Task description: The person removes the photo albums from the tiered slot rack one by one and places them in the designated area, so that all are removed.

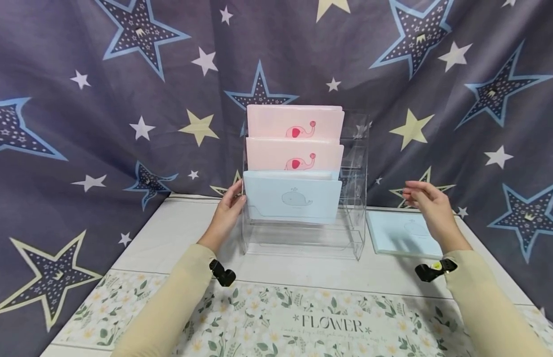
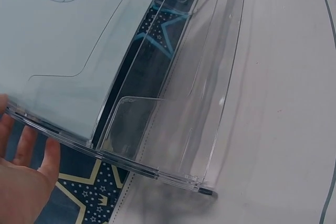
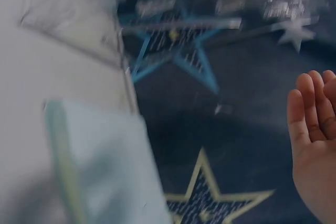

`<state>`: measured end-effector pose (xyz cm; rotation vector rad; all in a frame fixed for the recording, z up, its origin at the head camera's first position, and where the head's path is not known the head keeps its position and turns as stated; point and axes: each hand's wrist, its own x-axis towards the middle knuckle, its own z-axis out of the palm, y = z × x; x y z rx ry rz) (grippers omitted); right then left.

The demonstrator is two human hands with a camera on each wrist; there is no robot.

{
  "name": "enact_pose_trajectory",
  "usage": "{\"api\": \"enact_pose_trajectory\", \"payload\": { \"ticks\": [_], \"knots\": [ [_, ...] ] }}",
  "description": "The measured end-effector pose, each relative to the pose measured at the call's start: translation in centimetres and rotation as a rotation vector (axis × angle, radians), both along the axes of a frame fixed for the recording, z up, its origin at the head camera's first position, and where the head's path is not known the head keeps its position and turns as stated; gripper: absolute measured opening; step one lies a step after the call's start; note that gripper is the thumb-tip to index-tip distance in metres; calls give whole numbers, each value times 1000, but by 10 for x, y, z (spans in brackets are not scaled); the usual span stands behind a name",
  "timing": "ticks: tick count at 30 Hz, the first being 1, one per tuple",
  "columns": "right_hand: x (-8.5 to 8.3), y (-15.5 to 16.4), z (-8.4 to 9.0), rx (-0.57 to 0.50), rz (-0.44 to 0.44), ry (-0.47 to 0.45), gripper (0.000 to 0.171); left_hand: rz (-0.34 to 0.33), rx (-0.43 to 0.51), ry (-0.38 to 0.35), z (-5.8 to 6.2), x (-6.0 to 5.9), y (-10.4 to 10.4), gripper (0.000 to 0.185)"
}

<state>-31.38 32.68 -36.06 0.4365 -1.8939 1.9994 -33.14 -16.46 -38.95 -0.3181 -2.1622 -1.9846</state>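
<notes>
A clear acrylic tiered rack [image 1: 303,250] stands on the table. Its upper two tiers bear pink notebooks [image 1: 276,121] with a red elephant drawing. Light-blue notebooks [image 1: 265,198] with a whale drawing lean in the tier below, while the lowest front tier holds nothing. Against the rack's left side panel rest the fingertips of my left hand [image 1: 227,210]; the left wrist view shows the fingers [image 2: 51,158] along that panel's outer face. My right hand [image 1: 432,213] hovers empty, fingers loosely bent, above a stack of light-blue whale notebooks [image 1: 392,233] right of the rack.
A dark curtain [image 1: 276,49] with stars hangs close behind the rack and along both sides. White covering [image 1: 285,272] lies under the rack. A floral mat [image 1: 240,317] lettered FLOWER spans the front of the table.
</notes>
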Motion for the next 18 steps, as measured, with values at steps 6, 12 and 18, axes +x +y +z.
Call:
{"api": "enact_pose_trajectory", "payload": {
  "ticks": [6,12,18],
  "knots": [
    [5,-28,23,137,48,47,21,0,2,-8,0,0,0,53],
    [7,-55,38,298,44,35,31,5,18,-6,1,0,0,53],
    [5,-80,46,464,86,-14,43,1,21,-1,1,2,0,53]
  ]
}}
